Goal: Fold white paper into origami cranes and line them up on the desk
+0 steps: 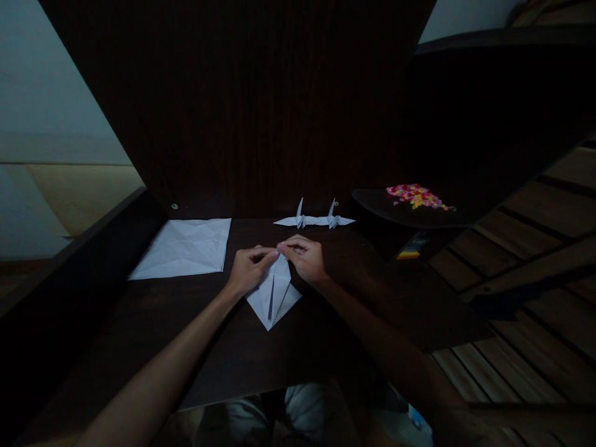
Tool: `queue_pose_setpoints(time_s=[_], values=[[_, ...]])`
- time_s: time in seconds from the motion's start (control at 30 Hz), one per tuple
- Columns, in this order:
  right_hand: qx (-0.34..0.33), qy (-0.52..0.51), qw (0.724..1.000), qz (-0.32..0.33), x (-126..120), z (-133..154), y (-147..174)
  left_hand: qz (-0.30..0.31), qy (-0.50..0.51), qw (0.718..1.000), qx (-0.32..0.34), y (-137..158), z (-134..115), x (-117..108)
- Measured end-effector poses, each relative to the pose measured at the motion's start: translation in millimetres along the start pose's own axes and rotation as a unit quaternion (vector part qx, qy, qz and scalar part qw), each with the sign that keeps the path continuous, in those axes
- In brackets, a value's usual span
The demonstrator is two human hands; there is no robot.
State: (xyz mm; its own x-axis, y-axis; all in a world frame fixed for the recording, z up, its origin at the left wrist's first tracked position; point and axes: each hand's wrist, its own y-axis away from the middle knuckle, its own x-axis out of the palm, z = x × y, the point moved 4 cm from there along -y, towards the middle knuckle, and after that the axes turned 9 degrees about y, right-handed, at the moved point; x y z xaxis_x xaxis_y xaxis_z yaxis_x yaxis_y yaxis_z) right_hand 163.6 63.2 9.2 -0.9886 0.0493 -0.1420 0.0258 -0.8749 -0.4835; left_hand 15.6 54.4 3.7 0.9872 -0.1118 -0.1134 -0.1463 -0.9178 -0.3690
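A white sheet of origami paper (279, 292), folded into a kite-like shape with a slit down its middle, lies on the dark desk in front of me. My left hand (250, 268) pinches its top point from the left, thumb on the paper. From the right, my right hand (305, 259) pinches the same top point, and the two thumbs nearly meet. Both hands' fingers are closed, partly hiding the tip. The lower point of the folded paper is directed toward me, its wider layer showing beneath the narrow flaps.
Creased white paper sheets (184, 248) lie at the left. Two folded paper cranes (315, 220) stand by the back panel. A small shelf (372, 202) at the right bears a pile of small colourful pieces (419, 197). A raised board (69, 298) edges the desk's left side.
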Motion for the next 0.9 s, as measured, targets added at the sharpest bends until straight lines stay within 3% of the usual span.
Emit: queue_pose_setpoints(time_s=[0.63,0.9], values=[[0.004,0.012,0.997,0.070,-3.4,8.9,-4.9,-0.005,0.011,1.000,0.004,5.0,-8.5,1.0],[-0.011,0.005,0.998,0.059,-4.1,14.9,-4.5,0.001,0.011,1.000,0.012,5.3,-13.1,1.6]])
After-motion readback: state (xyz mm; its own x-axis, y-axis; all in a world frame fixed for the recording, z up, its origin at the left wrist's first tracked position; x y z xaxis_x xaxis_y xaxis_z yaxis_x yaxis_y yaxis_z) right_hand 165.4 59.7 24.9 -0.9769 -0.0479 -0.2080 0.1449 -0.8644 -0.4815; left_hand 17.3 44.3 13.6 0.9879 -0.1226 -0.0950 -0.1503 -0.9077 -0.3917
